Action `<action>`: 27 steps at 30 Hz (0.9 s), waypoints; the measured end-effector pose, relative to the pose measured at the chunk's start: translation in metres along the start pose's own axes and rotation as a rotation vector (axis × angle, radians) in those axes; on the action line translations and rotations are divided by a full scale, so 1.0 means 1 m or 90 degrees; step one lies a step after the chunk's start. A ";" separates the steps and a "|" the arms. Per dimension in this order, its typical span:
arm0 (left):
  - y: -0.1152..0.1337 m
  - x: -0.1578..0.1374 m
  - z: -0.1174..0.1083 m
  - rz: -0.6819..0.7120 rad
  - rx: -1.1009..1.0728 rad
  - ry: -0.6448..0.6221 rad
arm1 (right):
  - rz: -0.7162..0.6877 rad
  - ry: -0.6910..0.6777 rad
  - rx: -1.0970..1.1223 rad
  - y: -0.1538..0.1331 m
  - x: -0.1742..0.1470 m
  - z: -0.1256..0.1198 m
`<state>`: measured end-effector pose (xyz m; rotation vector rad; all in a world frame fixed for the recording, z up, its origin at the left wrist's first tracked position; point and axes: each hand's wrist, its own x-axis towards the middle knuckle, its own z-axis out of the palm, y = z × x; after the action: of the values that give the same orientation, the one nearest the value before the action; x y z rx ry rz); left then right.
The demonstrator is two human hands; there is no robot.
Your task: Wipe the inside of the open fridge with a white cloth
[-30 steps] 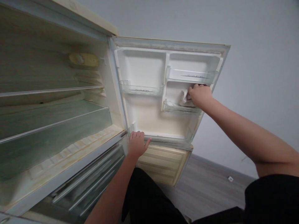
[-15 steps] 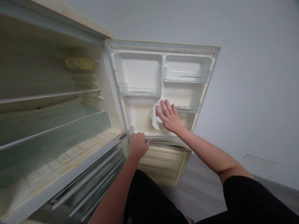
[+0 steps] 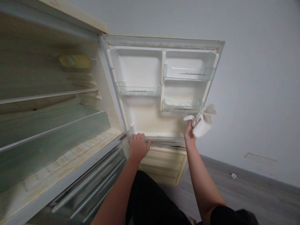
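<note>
gripping a white cloth (image 3: 202,123) at the fridge door (image 3: 150,115) edge.

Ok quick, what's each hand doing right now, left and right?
Left hand: open, fingers resting on the bottom edge of the fridge door, gripping nothing.
Right hand: closed on a white cloth, at the door's outer edge.

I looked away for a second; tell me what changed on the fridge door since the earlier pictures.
The right hand carried the white cloth from the right-side door bin down across the lower door panel, then off past the door's right edge, gripping it throughout. The left hand stayed on the door's bottom edge; the fridge door stayed open.
</note>
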<state>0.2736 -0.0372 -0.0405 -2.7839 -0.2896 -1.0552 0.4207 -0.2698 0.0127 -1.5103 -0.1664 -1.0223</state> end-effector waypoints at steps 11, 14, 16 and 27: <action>-0.003 -0.001 0.000 0.001 0.010 -0.023 | 0.295 0.087 0.347 -0.067 -0.009 0.033; -0.004 -0.001 0.000 0.006 0.007 -0.024 | 0.304 0.038 0.354 -0.064 -0.003 0.045; -0.004 -0.001 0.000 0.008 0.002 -0.024 | 0.282 0.003 0.323 -0.060 0.000 0.050; -0.007 0.003 0.005 -0.002 -0.035 -0.034 | 0.051 -0.393 0.095 -0.079 -0.078 0.125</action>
<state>0.2781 -0.0293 -0.0418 -2.8651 -0.2760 -1.0050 0.3854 -0.1084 0.0356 -1.6384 -0.5977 -0.4420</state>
